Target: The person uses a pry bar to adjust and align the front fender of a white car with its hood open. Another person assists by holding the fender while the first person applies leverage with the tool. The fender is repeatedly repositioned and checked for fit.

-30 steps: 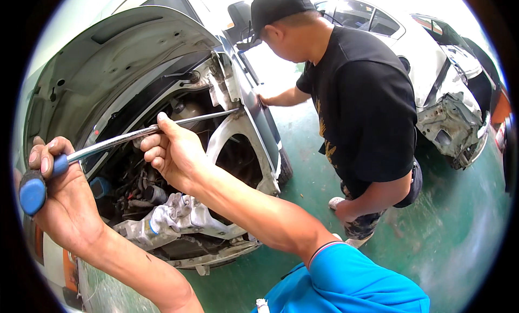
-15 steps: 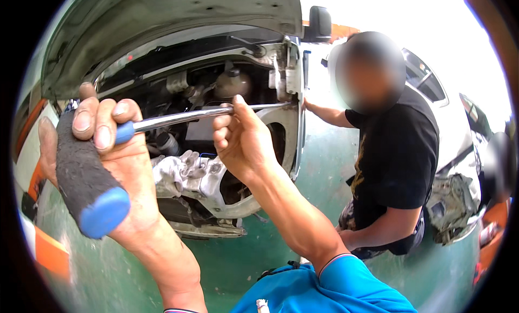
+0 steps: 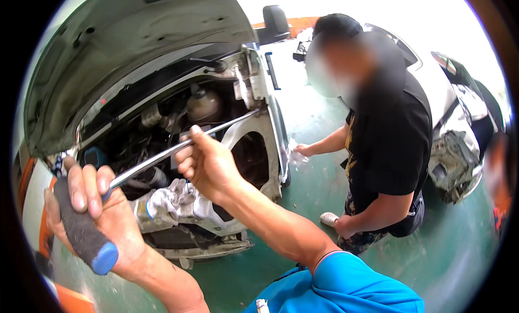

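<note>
My left hand point(image 3: 108, 215) is closed around the black padded cross-handle of a long dent-repair rod point(image 3: 154, 160); the handle has blue ends. My right hand point(image 3: 203, 160) wraps its fingers partway around the shiny shaft, thumb pointing up along it. From there the rod slants away to the upper right. Its far end meets the inner edge of the white fender point(image 3: 250, 124), near the hood hinge; the very tip is hidden. Beneath my hands lies the open engine bay, with a round tan reservoir point(image 3: 204, 106) behind the shaft.
The raised hood point(image 3: 135, 53) stands over the bay. A co-worker in a black shirt point(image 3: 392, 140) is close on the right, one hand point(image 3: 304, 150) beside the fender. Behind is a damaged white car point(image 3: 454, 167). White cloth point(image 3: 170, 202) lies at the bay's front.
The view has shifted, and both hands with the rod appear lower and further left. The rod slopes more steeply. The co-worker's hand has come down from the fender edge.
</note>
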Demonstrator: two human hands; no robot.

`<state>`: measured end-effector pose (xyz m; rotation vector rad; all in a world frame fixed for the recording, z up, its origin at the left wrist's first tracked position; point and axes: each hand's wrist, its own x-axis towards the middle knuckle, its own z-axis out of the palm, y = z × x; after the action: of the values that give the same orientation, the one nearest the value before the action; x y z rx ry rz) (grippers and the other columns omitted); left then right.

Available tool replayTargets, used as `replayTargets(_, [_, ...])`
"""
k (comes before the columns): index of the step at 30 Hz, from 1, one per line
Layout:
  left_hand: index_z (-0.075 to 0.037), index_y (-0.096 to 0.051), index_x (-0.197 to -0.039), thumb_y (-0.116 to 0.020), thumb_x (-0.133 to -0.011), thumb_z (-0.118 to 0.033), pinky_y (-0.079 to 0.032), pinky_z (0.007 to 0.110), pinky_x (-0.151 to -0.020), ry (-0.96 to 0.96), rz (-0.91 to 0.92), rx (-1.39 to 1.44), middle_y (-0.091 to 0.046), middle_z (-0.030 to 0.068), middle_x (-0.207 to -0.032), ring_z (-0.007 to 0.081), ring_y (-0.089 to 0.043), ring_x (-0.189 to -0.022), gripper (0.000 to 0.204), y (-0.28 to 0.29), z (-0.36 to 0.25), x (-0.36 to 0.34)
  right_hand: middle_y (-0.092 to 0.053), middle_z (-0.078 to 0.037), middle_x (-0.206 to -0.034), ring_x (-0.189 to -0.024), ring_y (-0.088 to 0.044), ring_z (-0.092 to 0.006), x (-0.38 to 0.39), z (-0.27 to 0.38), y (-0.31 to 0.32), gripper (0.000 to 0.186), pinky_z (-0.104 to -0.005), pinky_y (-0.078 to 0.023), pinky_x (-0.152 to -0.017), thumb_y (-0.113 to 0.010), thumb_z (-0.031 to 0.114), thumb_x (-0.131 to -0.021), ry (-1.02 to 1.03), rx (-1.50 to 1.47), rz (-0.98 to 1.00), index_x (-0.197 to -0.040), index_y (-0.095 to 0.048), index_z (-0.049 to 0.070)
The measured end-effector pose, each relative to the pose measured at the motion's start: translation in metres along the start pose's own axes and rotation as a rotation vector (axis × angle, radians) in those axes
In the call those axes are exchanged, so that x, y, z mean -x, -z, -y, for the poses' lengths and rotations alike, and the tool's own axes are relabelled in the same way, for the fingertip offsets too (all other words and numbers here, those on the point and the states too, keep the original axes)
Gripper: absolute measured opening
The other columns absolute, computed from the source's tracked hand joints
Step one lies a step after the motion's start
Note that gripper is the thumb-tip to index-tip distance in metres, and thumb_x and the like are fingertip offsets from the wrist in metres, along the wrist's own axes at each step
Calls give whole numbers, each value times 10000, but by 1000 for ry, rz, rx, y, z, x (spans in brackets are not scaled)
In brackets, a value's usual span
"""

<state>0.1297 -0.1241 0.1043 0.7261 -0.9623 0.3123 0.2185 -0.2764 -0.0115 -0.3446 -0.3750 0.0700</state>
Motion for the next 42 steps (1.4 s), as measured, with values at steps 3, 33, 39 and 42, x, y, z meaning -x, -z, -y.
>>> replayTargets(3, [96,-429,-1174,-499,-1002,-193,-353,283,-725,-23,-33,-66,-410,0,-690,81,-401,-598,344,-8,6,3,-669,-169,-769,-593,-613,-219,3,0,2,335,-312,-500,-550,-449,319,-1053,63,-7,-60,-950,-582,30])
replayTargets(33, [72,-338,-1258,-440,-1015,-76,-361,377,-916,-205,-233,268,-400,47,-745,147,-417,-687,302,20,-43,56,-707,-176,-745,-543,-664,-239,35,-25,6,520,-297,-543,-498,-453,362,-1053,-246,13,133,-838,-661,-63])
replayTargets(39, [-35,-486,-980,-727,-833,-178,-454,370,-802,-96,-292,633,-571,24,-737,156,-548,-639,317,-9,-60,70,-715,-183,-777,-569,-668,-221,55,-42,-4,528,-276,-539,-522,-453,379,-1051,-317,33,196,-860,-676,-61])
replayTargets(42, [-15,-471,-1037,-601,-902,-143,-442,397,-777,-77,-284,749,-521,52,-745,177,-531,-679,227,0,-68,74,-718,-183,-794,-571,-667,-213,54,-56,-8,513,-278,-541,-530,-467,381,-1045,-303,-47,154,-883,-672,-60])
